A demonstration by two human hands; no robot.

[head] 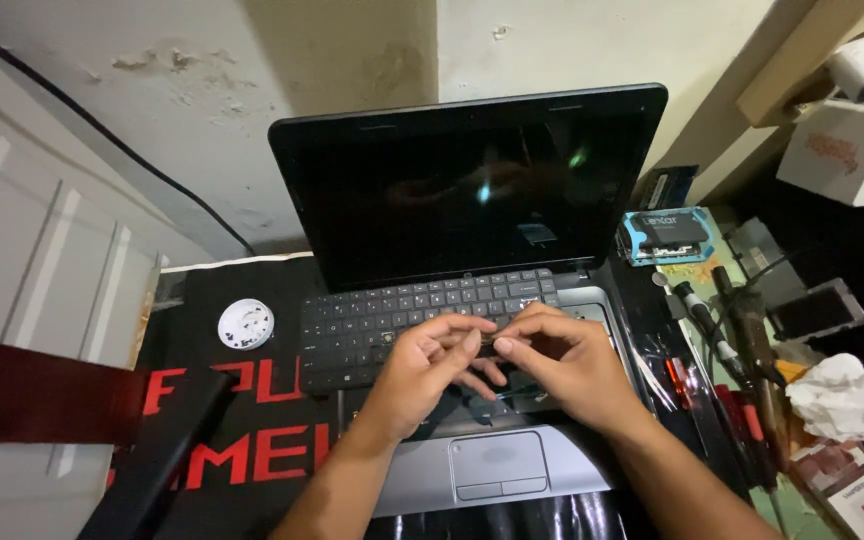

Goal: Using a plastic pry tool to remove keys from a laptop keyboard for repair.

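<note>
An open black and silver laptop point(472, 190) sits on a black mat with its screen dark. Its black keyboard point(372, 325) lies loose, shifted left out of its bay, and a dark opening shows above the touchpad point(498, 463). My left hand point(422, 372) and my right hand point(564, 362) meet fingertip to fingertip over the keyboard's front edge. Both pinch a small dark part point(488, 346) there. What that part is stays hidden under the fingers.
A white round dish point(246, 323) with small bits sits left of the keyboard. A dark red flat piece point(42, 392) juts in at the left. To the right lie screwdrivers point(722, 335), a blue package point(664, 236), a phone point(818, 310), crumpled tissue point(838, 396) and a white box point(845, 150).
</note>
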